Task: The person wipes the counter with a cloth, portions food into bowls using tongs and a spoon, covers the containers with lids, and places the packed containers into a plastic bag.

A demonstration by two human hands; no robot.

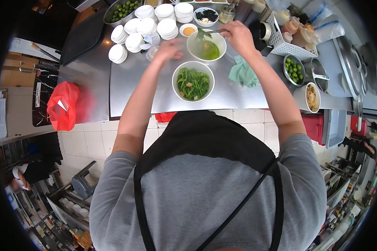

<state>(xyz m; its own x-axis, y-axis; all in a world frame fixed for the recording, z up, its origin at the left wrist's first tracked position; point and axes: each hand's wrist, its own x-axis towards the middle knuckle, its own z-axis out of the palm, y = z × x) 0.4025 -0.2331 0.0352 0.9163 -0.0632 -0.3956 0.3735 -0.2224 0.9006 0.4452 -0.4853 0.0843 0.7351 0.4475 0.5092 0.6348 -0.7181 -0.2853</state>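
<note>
A thin metal utensil [217, 31], its exact kind unclear, is gripped in my right hand [240, 37]. Its far end is among dark leafy greens [203, 35] at the back left of a white bowl [223, 47], which holds green liquid [210, 51]. To the left of that bowl, my left hand [168, 50] hovers with fingers apart and nothing in them. Closer to me stands a second white bowl [175, 88], filled with cooked leafy greens [192, 83].
Stacked white dishes [147, 26] crowd the back left, beside a small dish of orange sauce [188, 30]. A green cloth [244, 72] lies right of the bowls. Limes in a metal bowl [294, 70] and a white basket of bottles [280, 37] stand further right. A red bag [63, 104] sits left.
</note>
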